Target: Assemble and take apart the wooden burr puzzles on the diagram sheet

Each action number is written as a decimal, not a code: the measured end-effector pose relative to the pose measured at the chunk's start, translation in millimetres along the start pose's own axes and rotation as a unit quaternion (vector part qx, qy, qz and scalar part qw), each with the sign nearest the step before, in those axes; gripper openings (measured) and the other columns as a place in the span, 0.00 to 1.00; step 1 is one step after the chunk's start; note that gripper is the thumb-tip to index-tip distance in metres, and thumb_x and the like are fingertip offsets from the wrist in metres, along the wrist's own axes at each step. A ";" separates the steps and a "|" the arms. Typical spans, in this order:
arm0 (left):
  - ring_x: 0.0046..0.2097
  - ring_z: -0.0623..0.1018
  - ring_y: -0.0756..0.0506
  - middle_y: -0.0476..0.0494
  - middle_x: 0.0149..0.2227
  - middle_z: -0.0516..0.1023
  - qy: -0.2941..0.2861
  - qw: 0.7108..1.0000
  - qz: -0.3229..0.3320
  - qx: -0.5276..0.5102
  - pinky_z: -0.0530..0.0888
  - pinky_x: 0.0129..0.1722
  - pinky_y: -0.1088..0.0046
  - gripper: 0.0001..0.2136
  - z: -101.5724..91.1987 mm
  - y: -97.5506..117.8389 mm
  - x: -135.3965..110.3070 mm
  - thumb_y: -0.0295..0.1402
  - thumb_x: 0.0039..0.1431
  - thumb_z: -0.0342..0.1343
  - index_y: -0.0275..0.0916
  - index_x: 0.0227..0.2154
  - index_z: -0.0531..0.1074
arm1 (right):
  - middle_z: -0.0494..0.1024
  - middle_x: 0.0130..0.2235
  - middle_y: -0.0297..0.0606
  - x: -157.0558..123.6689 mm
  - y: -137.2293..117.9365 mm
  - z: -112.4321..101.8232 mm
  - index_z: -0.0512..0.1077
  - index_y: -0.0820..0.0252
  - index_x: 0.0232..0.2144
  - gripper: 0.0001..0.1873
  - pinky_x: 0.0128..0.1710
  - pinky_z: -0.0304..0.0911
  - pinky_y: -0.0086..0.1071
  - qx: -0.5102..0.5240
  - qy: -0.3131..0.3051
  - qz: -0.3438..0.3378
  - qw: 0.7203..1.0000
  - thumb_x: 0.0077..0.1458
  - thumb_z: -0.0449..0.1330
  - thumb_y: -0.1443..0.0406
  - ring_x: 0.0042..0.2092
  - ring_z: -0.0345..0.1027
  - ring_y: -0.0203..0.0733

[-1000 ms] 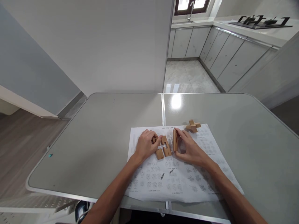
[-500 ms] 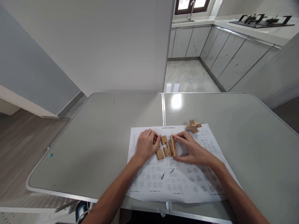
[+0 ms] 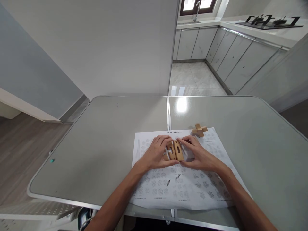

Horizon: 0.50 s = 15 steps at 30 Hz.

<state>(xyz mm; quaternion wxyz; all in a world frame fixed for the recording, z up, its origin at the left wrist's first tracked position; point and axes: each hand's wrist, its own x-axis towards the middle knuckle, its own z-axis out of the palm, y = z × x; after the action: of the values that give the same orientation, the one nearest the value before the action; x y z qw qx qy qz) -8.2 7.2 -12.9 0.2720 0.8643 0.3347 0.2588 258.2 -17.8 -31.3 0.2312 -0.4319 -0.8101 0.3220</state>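
My right hand [image 3: 197, 153] grips a slotted wooden puzzle piece [image 3: 179, 157] by its two ends, thumb at the near end and fingers at the far end. The piece lies slot up, with a "2" at its far end. Against its left side is a notched wooden puzzle piece [image 3: 173, 152]. My left hand [image 3: 156, 152] curves round this notched piece, fingertips at the far end and thumb along the near end. Part of another wooden piece [image 3: 166, 157] shows under my left palm; the rest is hidden.
A printed sheet [image 3: 158, 192] with small diagrams lies under the pieces. An assembled cross-shaped wooden puzzle [image 3: 199, 130] rests at its far right edge. The grey folding table [image 3: 115, 134] has a metal seam down the middle. A small teal object [image 3: 52, 160] is near the left edge.
The slotted piece has turned from its edge to slot up and now lies against the notched piece. My left hand has moved right, its thumb and fingers stretching over to the notched piece.
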 end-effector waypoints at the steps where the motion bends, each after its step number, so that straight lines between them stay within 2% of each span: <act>1: 0.66 0.70 0.31 0.31 0.64 0.71 -0.007 1.000 0.004 0.000 0.67 0.66 0.49 0.39 0.2 -0.4 -0.3 0.55 0.56 0.69 0.43 0.64 0.65 | 0.64 0.61 0.45 0.5 0.2 0.4 0.49 0.37 0.76 0.50 0.63 0.69 0.60 0.000 0.001 -0.002 1.000 0.59 0.69 0.58 0.64 0.63 0.61; 4: 0.68 0.68 0.30 0.31 0.66 0.69 -0.020 1.000 0.013 0.007 0.66 0.68 0.47 0.43 0.8 -1.9 -0.8 0.57 0.54 0.69 0.44 0.67 0.62 | 0.66 0.62 0.44 2.1 -0.4 1.5 0.49 0.36 0.76 0.48 0.64 0.68 0.61 0.004 0.003 -0.005 1.000 0.61 0.68 0.57 0.65 0.62 0.61; 7: 0.69 0.67 0.30 0.33 0.67 0.68 -0.033 0.999 0.021 0.024 0.64 0.69 0.47 0.44 0.4 -2.0 -1.0 0.57 0.54 0.69 0.46 0.68 0.61 | 0.66 0.64 0.43 3.9 -2.9 3.3 0.50 0.35 0.75 0.46 0.66 0.66 0.59 0.016 0.005 -0.003 1.000 0.63 0.67 0.58 0.66 0.62 0.59; 11: 0.69 0.67 0.31 0.33 0.68 0.68 -0.033 0.998 0.019 0.046 0.65 0.69 0.47 0.37 -0.1 -0.7 -1.0 0.53 0.59 0.67 0.47 0.66 0.64 | 0.68 0.66 0.41 6.4 -7.0 6.4 0.52 0.35 0.74 0.42 0.66 0.65 0.60 0.037 0.009 0.000 0.999 0.65 0.66 0.59 0.67 0.62 0.59; 15: 0.67 0.69 0.32 0.34 0.65 0.71 -0.001 0.998 0.004 0.066 0.67 0.67 0.47 0.30 2.9 -2.5 0.0 0.50 0.62 0.66 0.45 0.62 0.68 | 0.70 0.65 0.41 8.0 -8.4 8.4 0.56 0.36 0.72 0.38 0.64 0.67 0.59 0.063 0.017 0.001 0.998 0.66 0.64 0.60 0.65 0.65 0.58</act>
<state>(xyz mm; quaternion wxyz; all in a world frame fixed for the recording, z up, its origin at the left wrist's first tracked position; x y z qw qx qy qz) -7.4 8.0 -16.6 0.2141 0.8821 0.3467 0.2364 243.9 -17.2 -30.3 0.2717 -0.4227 -0.7837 0.3651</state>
